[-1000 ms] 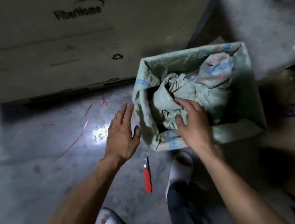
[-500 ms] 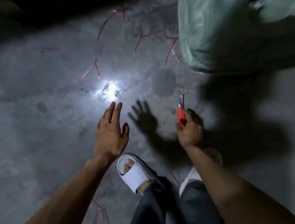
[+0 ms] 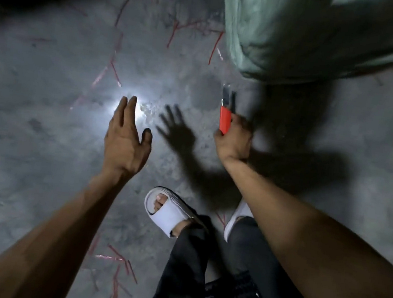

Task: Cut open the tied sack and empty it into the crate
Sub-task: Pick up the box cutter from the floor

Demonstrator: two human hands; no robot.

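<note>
Little has shifted in the last half second: both hands keep roughly the places they had, the view having swung down earlier from the sack's open mouth to the floor. Nearest the camera, dark trouser legs and two white slippers (image 3: pixel 170 211) stand on the grey concrete floor (image 3: pixel 29 153), with a dark meshed thing, possibly the crate, only just showing at the bottom edge, too dim to be sure. Farther out, the left hand (image 3: pixel 127 138) hangs above the floor with fingers straight and loosely spread, holding nothing, beside a bright glare spot. The right hand (image 3: pixel 234 142) is curled round the handle of a red utility knife (image 3: pixel 225 117), its blade end pointing away from the person toward the sack; whether the blade is run out I cannot tell. Scraps of red string (image 3: pixel 172 30) lie scattered on the concrete. Farthest off, the pale green woven sack (image 3: pixel 303 33) fills the upper right, its lower bulge just beyond the knife tip and well apart from the left hand. So the knife hand is the nearer one, and the knife's long axis already runs almost straight at the sack, which suggests a short reach forward and slightly right to start the cut
</note>
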